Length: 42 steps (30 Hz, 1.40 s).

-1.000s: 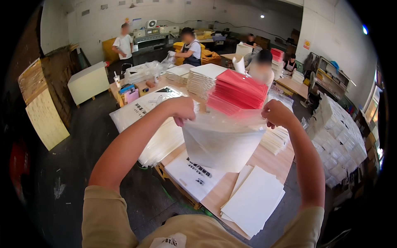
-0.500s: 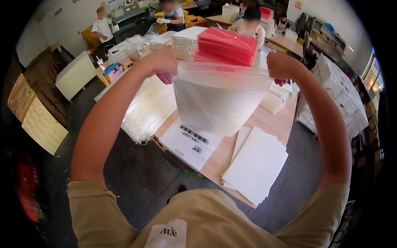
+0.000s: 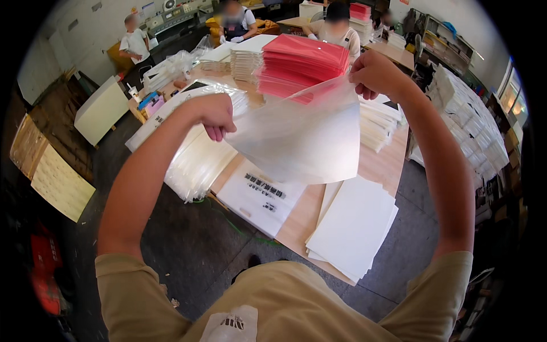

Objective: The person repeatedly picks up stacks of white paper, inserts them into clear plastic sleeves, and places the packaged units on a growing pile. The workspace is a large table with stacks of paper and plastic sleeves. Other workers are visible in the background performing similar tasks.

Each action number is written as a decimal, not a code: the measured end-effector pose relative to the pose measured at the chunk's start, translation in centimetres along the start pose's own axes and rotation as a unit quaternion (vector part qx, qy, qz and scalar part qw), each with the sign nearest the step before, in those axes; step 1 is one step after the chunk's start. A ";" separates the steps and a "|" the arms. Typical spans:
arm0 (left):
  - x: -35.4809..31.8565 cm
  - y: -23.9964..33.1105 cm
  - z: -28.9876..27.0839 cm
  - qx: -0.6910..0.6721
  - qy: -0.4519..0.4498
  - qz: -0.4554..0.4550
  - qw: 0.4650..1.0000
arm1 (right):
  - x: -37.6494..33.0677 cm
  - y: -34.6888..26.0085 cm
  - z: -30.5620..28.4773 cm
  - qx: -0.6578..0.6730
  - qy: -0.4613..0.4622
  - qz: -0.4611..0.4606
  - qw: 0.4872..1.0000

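Head view showed both hands, well apart, pinching a clear plastic sleeve [image 3: 302,139] above the wooden table [image 3: 296,225]: left hand [image 3: 213,115] and right hand [image 3: 373,73] each gripped a top corner; the sleeve looked empty, red envelopes [image 3: 302,62] stacked behind, white sheets [image 3: 353,225] near, co-workers beyond

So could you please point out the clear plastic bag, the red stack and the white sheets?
clear plastic bag [image 3: 307,142], head view, middle of its film.
red stack [image 3: 302,60], head view, top face.
white sheets [image 3: 356,225], head view, top sheet's middle.
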<state>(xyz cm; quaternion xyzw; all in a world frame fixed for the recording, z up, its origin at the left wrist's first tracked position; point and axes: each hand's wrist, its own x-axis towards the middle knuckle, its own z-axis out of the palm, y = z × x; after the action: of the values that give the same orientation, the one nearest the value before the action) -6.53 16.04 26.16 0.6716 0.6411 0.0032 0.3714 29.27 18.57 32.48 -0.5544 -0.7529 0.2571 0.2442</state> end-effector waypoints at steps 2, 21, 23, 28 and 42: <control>0.0 0.2 0.9 0.003 0.025 -0.011 1.000 | -0.8 -0.7 -0.6 -0.065 -0.008 0.011 0.998; -0.2 5.1 0.6 -0.234 0.075 0.135 0.960 | 4.3 12.6 4.1 -0.439 -0.059 0.028 0.896; 0.0 4.6 0.7 -0.237 0.075 0.129 0.960 | 4.1 10.9 5.6 -0.279 -0.176 0.122 0.936; -0.5 3.4 0.2 -0.228 0.057 0.129 0.963 | 3.5 13.4 10.2 -0.130 -0.151 0.123 0.972; -4.7 -2.7 -8.8 -0.288 0.182 0.120 0.933 | -0.5 -2.0 4.3 0.385 -0.043 0.085 0.918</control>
<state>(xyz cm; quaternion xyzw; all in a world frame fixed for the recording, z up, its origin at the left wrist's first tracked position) -13.88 16.08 33.42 0.5961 0.5837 0.3543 0.4224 25.19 17.07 30.54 -0.4679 -0.5554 0.5708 0.3831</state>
